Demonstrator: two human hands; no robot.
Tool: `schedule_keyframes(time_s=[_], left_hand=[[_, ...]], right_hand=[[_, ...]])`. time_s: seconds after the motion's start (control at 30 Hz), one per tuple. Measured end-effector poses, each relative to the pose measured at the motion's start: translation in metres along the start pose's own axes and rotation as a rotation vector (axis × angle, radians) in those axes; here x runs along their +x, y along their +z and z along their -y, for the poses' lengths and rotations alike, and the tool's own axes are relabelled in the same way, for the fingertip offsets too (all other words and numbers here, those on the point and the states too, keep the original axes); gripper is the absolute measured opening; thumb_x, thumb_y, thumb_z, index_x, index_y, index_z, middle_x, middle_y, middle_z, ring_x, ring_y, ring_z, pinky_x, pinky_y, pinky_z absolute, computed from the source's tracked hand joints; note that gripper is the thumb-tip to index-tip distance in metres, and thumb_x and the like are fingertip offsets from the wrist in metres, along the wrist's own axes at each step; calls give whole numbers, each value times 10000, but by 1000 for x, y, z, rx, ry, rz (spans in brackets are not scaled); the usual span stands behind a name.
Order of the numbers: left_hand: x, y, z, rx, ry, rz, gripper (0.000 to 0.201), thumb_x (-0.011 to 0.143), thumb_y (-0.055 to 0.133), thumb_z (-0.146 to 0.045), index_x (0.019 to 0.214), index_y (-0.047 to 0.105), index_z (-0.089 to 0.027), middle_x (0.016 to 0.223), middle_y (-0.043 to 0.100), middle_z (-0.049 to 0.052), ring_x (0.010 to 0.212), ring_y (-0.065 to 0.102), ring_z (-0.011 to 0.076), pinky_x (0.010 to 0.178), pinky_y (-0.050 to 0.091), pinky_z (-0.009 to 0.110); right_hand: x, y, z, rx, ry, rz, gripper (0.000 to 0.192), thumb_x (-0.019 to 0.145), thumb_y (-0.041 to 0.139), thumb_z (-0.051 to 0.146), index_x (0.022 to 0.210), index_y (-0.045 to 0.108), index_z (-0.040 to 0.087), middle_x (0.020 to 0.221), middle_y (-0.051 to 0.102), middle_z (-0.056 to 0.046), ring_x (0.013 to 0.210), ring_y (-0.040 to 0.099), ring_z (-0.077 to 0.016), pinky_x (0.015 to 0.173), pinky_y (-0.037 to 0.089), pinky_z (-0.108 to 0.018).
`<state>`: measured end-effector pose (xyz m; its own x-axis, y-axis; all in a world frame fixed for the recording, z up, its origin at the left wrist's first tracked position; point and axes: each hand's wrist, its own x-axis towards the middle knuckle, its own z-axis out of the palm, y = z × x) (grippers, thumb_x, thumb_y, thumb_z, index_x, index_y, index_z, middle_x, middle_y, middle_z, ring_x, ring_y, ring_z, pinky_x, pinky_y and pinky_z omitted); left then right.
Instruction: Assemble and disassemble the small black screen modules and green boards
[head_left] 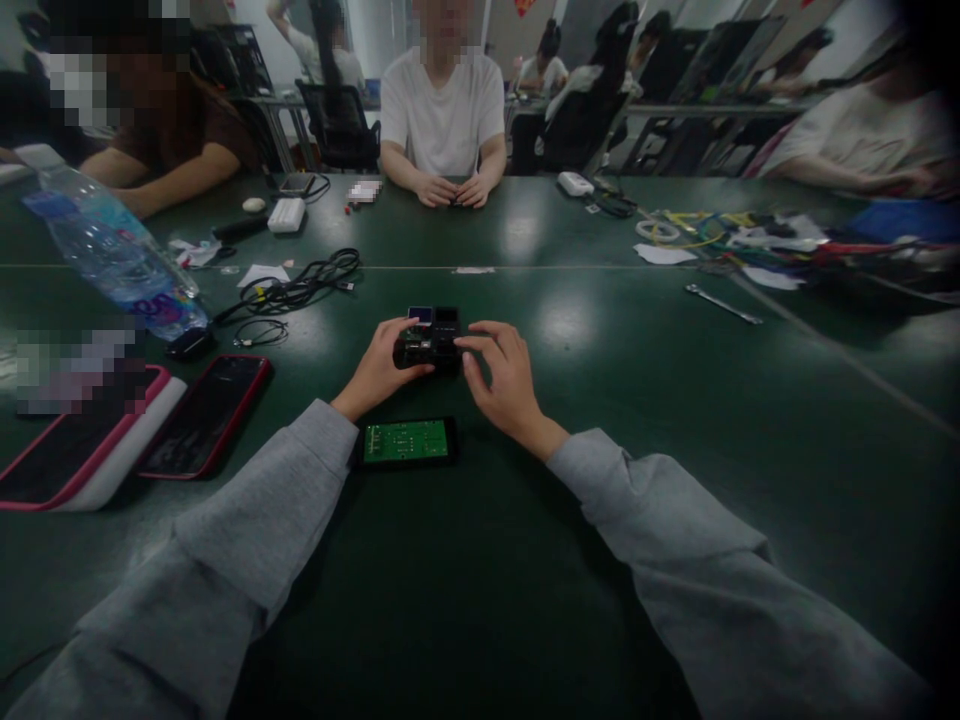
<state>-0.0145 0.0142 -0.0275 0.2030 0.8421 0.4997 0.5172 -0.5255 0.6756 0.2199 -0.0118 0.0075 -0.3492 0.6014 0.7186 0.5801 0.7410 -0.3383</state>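
Note:
In the middle of the table, a small black electronic device with a bit of green circuit board showing has a dark square panel at its top. My left hand is closed around its left side, thumb along the near edge and fingers over the top. Just to the right, my right hand has its fingers apart, with a fingertip at the device's right edge; I cannot tell if it touches. Nearer to me, a green circuit board lies in a black frame.
To the left are phones in red and pink cases, tilted water bottles and a coiled black cable. A wrench and tangled wires lie at the right. A person in a white shirt sits opposite.

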Motion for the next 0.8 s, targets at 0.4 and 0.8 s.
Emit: schedule_keyframes(time_s=[0.4,0.8], left_hand=[[2,0,-4,108,33,-19,736,730,834,-415,1362,491,-258,1375,501,121,1333,455,320,1136,371,558],[0,-3,-17,107,37,-22,683,755,821,-358,1349,497,-265,1397,398,120,1299,471,329,1034,486,574]], right_hand=[[-32,-26,54,435,-23,607,543,915,668,380,1379,459,190,1267,577,-113,1172,546,-253,1016,483,-478],[-71,-87,-9,215,272,431,555,888,671,376,1391,472,252,1284,586,-85,1140,595,-257,964,517,-458]])
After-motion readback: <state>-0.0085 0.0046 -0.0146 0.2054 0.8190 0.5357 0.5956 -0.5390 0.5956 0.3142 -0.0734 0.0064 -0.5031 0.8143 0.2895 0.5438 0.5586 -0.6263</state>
